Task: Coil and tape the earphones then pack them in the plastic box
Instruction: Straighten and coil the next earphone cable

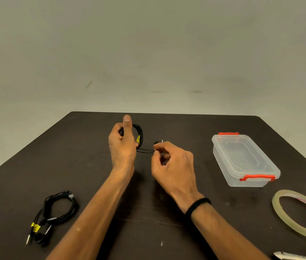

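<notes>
My left hand holds a coil of black earphone wire with a yellow tag, raised above the middle of the dark table, thumb pointing up. My right hand pinches the free end of that wire just to the right; two short strands run taut between the hands. A second black earphone set, loosely coiled with a yellow tag, lies at the front left. The clear plastic box with red latches sits closed at the right. A roll of clear tape lies flat at the front right.
The dark brown table ends at a far edge against a plain pale wall. A pale object shows partly at the bottom right corner. I wear a black band on my right wrist.
</notes>
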The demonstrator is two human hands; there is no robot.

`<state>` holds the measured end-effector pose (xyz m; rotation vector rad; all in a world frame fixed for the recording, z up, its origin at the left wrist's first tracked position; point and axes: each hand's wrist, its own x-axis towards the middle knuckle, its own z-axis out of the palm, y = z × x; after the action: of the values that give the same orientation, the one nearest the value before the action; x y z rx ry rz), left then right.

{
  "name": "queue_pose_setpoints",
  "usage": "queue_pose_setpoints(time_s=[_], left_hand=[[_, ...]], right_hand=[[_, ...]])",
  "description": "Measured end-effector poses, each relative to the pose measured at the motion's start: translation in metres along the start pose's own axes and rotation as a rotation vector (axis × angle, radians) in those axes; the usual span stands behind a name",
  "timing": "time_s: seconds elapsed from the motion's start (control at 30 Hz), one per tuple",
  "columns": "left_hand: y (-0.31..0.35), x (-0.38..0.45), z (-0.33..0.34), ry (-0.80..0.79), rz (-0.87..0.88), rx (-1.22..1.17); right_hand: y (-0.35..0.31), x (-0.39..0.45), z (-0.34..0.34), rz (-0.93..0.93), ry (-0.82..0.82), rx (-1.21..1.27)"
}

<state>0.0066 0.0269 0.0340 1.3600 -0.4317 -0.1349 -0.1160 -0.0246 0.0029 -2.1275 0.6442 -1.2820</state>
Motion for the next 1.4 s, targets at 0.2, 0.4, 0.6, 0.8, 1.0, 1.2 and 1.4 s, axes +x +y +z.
queue_pose_setpoints(time_s=[0.2,0.4,0.6,0.8,1.0,1.2,1.4], left_hand=[[-0.002,-0.008,0.01,-0.159,0.07,0.048],[-0.004,-0.011,0.012,-0.243,0.032,0.014],[-0.003,-0.008,0.009,-0.488,-0.013,0.002],[-0.001,-0.007,0.006,-0.591,-0.112,-0.039],[-0.008,-0.003,0.005,-0.482,-0.147,-0.016],[-0.014,-0.005,0.008,-0.441,-0.129,0.051],[-0.012,-0.002,0.007,-0.343,-0.176,0.05]], right_hand=[[0.002,0.005,-0.001,0.111,0.125,0.2],[0.006,0.009,-0.004,0.347,0.19,0.433],[0.013,0.017,-0.005,0.622,0.194,0.669],[0.017,0.02,-0.005,0.623,-0.017,0.676],[0.015,0.025,-0.013,0.726,-0.24,0.777],[0.018,0.021,-0.016,0.668,-0.292,0.736],[0.019,0.023,-0.015,0.703,-0.325,0.834]])
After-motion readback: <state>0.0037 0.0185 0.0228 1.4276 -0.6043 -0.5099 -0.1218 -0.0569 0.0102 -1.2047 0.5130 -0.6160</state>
